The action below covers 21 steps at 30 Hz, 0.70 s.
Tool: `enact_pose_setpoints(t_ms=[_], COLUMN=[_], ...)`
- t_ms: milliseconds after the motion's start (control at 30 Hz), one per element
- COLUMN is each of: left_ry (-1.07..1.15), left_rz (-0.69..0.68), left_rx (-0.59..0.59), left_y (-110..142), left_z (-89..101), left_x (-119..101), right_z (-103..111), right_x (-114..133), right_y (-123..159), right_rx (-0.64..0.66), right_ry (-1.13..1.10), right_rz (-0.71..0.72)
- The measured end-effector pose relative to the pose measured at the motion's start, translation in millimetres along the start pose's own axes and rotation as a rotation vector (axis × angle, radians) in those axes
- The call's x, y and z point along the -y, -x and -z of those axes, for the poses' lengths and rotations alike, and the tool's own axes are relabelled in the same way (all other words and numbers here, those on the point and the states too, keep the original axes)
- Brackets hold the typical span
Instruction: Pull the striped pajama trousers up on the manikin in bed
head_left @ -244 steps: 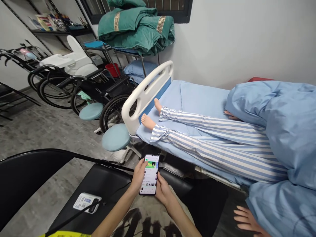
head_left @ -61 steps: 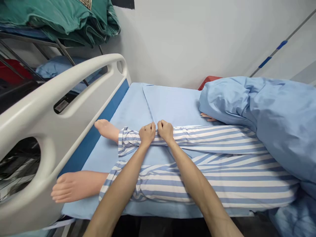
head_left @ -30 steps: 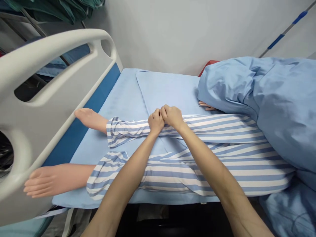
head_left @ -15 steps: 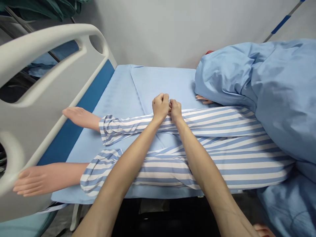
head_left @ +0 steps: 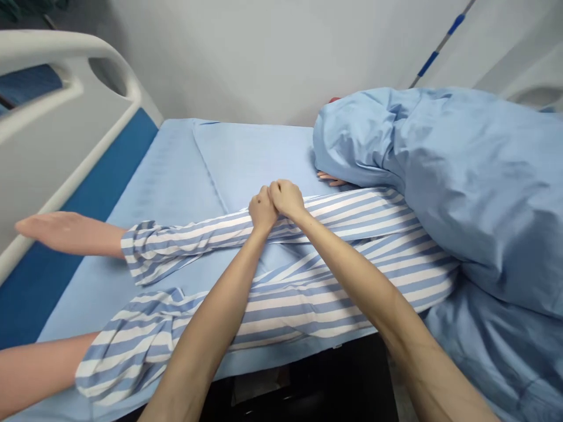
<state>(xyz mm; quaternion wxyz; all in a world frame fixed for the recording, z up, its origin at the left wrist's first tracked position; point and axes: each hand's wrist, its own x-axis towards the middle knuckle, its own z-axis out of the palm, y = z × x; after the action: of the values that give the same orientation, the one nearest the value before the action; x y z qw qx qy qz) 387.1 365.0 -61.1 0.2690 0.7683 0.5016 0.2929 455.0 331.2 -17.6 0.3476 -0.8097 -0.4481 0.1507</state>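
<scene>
While our left hand [head_left: 263,210] and right hand [head_left: 287,198] meet, both curled into fists, we see trousers [head_left: 303,308] beneath them, touching or not we cannot tell, a quilt [head_left: 466,170] rightward, a foot [head_left: 57,231] leftward.

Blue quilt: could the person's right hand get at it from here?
Probably yes: the right hand touches the left hand, but nothing visible stands between it and the blue quilt.

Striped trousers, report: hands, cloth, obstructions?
Left hand, right hand closed, touching each other, over striped trousers; cloth contact unclear. Trousers lie along bed. Blue quilt covers upper end.
</scene>
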Motion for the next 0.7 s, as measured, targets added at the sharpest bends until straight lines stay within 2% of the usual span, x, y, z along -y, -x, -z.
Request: enact_pose_setpoints(t_ms=[67, 167, 233, 300, 400, 500, 600, 700], left_ry=[-0.021, -0.043, -0.049, -0.040, 0.005, 0.152, 0.376, 0.486], left_rz=[-0.056, -0.105, -0.111, -0.107, -0.119, -0.117, -0.058, -0.035], left_rx=[0.002, 0.008, 0.008, -0.005, -0.034, -0.056, -0.127, -0.181], left_y=[-1, -3, -4, -4, -2, 1, 1, -3], left_z=[-0.9, -2.9, -3.9, -4.8, -5.4, -2.7, 1.0, -5.7], left_x=[0, 0, 0, 0, 1, -4, -23, -49], right_z=[19, 33, 32, 27, 17, 12, 12, 18], right_x=[10, 13, 1, -18, -45, -59, -60, -58], right_y=[-2, -4, -5, -4, -3, -7, -13, -18], right_rx=[0.092, 0.164, 0.171, 0.125, 0.045, 0.011, -0.056, -0.094], right_ry=[0.152, 0.204, 0.176, 0.122, 0.003, -0.181, -0.430, -0.661], right_rz=[0.050, 0.193, 0.244, 0.216, 0.154, 0.150, 0.100, 0.004])
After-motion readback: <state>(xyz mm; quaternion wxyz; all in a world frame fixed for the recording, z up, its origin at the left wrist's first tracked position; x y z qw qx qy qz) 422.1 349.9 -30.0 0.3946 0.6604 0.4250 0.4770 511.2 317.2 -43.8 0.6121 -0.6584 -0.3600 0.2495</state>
